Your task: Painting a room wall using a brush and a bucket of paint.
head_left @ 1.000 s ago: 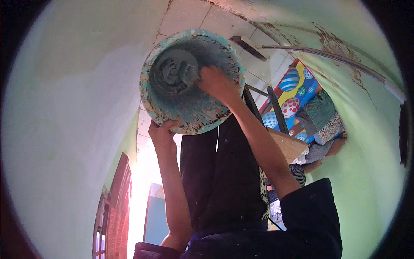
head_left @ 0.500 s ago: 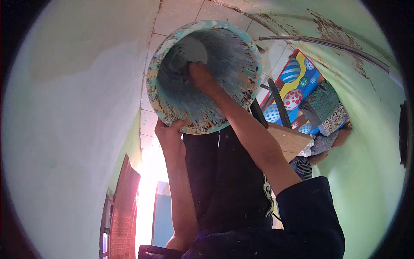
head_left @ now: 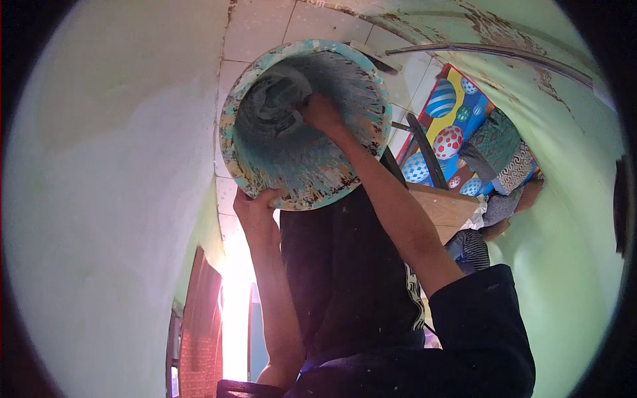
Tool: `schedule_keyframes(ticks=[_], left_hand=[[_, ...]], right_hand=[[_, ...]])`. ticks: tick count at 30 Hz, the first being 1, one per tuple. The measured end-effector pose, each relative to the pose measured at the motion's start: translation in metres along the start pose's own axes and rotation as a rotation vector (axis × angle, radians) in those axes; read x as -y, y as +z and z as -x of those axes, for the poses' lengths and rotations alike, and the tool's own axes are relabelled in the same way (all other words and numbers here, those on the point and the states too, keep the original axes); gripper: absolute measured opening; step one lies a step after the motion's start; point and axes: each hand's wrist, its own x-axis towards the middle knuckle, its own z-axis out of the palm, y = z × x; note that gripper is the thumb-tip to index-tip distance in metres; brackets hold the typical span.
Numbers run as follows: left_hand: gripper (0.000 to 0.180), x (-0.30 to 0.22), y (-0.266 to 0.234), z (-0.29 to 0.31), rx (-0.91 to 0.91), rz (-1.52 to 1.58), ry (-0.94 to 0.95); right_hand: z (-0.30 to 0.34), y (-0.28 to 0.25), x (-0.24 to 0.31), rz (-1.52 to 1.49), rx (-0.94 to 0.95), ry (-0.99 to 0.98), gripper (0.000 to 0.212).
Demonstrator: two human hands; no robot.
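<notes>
A wide bucket [head_left: 371,156], streaked inside and crusted on its rim with turquoise, cream and dark paint, tilts its mouth up in front of my legs. At the near left of the rim, my left hand [head_left: 255,204] holds on, its thumb over the edge. My right hand [head_left: 323,114] reaches down inside, fingers closed around something dark whose shape I cannot make out. Beside those fingers, a grey paint-like mass [head_left: 275,96] with curved swirls covers the bottom. The lower end of whatever the right hand grips is hidden.
A pale wall [head_left: 113,186] rises close on the left. To the right, a wooden board [head_left: 441,209] with dark legs stands near a colourful ball-patterned mat [head_left: 438,123]. A person in patterned clothes [head_left: 497,156] is on that mat. White tiles [head_left: 255,33] floor the far side.
Inside the bucket, my right hand has shifted a little right, and the grey mass now shows swirled ridges. The bucket sits slightly farther left in view. My left hand keeps its hold.
</notes>
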Motion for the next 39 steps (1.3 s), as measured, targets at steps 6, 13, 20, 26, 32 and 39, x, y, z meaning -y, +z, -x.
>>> schedule_keyframes(ticks=[6, 13, 20, 26, 32, 39], left_hand=[[0.059, -0.004, 0.005, -0.001, -0.078, 0.011, -0.006], [0.062, 0.001, 0.007, 0.004, -0.042, 0.017, 0.021], [0.062, 0.011, 0.018, 0.008, -0.019, 0.025, -0.021], [0.059, 0.015, 0.008, 0.001, -0.023, 0.031, 0.001], [0.063, 0.009, 0.023, -0.005, -0.034, 0.104, -0.071], [0.07, 0.033, 0.01, -0.078, -0.051, 0.149, -0.107]], right_hand=[[0.029, -0.004, 0.004, -0.218, -0.001, 0.073, 0.042], [0.002, 0.011, 0.014, -0.486, -0.093, 0.149, 0.047], [0.004, 0.029, -0.013, -0.532, -0.204, 0.205, 0.047], [0.053, 0.022, 0.007, -0.7, -0.187, 0.199, 0.043], [0.104, -0.023, 0.018, -0.743, -0.056, 0.274, 0.037], [0.177, -0.073, 0.044, -0.794, -0.251, 0.054, 0.03]])
